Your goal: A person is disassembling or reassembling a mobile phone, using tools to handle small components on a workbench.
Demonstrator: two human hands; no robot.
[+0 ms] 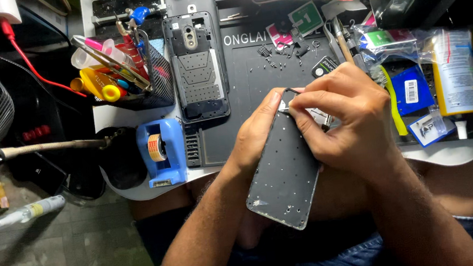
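Fingertips of the right hand (346,118) are pinched together on the top corner of a dark phone panel (285,171), thumb and forefinger closed on a small pale piece at its edge; a slim metal tool tip (326,122) pokes out from under those fingers at about 3 o'clock of the pinch. Fingers of the left hand (258,134) are clamped round the panel's left long edge, thumb laid along its upper side; the panel is tilted, its top toward 12 o'clock and its lower end toward 6 o'clock above the person's lap, clear of the desk.

At 11 o'clock from the hands an opened phone body (196,67) lies flat on a dark work mat (255,85), its insides facing up; tiny screws and small parts (275,54) are scattered on the mat at 12 o'clock. At 9 o'clock a blue tape dispenser (161,153) stands at the desk edge; beyond it, at 10 o'clock, a mesh pen holder (152,71) is crammed with yellow and pink tools. At 3 o'clock lie clear plastic bags (407,44), a blue packet (410,90) and a yellow-labelled tube (454,74). Far at 9 o'clock a white spray bottle (30,211) rests on the floor.
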